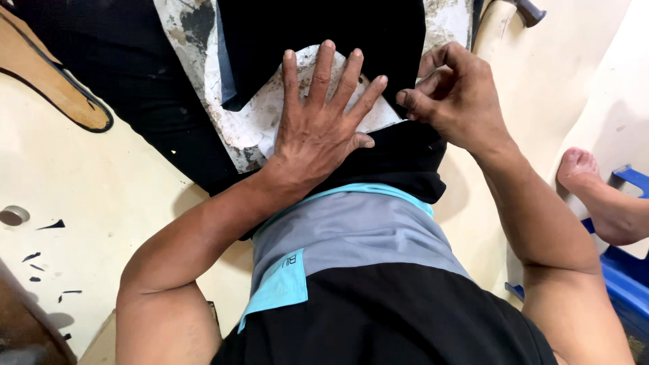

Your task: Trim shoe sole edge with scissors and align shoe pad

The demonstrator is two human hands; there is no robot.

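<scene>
While the left hand (318,128) is pressing flat, fingers spread, on a white pattern piece (260,111), the right hand (456,101) is pinching black fabric (399,152) beside it, still uncut.

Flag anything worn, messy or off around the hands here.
The white pattern sheet under the left hand is stained and flaking along its edges. Small black offcuts lie scattered on the cream floor at left. The right hand pinches the black material; nothing looks torn there.
</scene>
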